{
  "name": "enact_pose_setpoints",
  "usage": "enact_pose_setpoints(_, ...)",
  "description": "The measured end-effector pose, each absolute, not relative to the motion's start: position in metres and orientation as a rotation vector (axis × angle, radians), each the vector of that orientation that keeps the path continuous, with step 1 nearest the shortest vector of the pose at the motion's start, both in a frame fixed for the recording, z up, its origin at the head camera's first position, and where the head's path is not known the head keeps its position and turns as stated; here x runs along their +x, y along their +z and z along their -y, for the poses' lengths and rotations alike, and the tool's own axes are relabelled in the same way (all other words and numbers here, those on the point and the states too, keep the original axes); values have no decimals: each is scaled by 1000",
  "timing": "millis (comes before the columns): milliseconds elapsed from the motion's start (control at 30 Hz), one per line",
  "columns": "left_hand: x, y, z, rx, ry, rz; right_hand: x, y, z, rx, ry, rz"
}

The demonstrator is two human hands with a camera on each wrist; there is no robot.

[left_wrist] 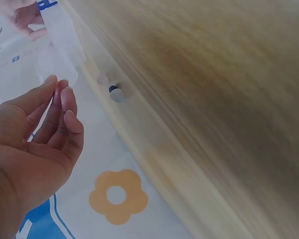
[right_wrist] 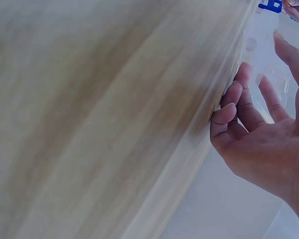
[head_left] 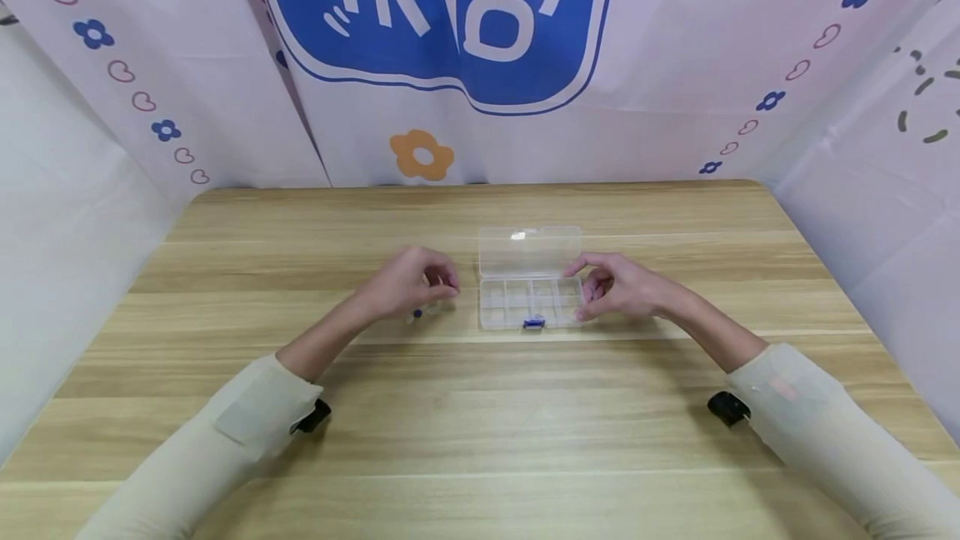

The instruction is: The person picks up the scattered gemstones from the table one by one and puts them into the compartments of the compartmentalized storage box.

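Note:
A clear plastic compartment box (head_left: 506,324) sits on the table with its lid (head_left: 529,252) folded back and a blue latch (head_left: 534,323) at its front. My right hand (head_left: 622,285) holds the box's right end, thumb at the front corner and forefinger by the hinge side. Just left of the box, my left hand (head_left: 414,280) has thumb and fingertips brought together over the table; I cannot tell whether something tiny is pinched there. Below that hand lie a small dark blue piece (left_wrist: 113,88), a pale grey rounded piece (left_wrist: 118,95) and a clear pinkish one (left_wrist: 102,78).
The wood-grain table (head_left: 480,423) reaches back to a white printed cloth (head_left: 360,132) with a blue emblem and an orange flower. White cloth also hangs along both sides. A black strap end (head_left: 729,408) hangs under the right sleeve, another (head_left: 313,417) under the left.

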State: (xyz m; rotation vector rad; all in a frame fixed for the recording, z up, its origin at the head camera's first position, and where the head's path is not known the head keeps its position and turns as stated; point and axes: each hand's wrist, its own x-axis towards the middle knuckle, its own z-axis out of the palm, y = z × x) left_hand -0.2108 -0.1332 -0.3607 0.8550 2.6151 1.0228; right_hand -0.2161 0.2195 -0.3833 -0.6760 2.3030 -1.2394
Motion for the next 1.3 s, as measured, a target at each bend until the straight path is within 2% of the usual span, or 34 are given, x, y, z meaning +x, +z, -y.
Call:
enact_pose_setpoints(600,-216,-364,102,955,1058,-2592,-215,-383,-220,-673,-1227,-2319)
enact_pose_setpoints(1300,-218,-372,78,921,1089,-2604,-217,-386,-222,-704,-1249,-2299)
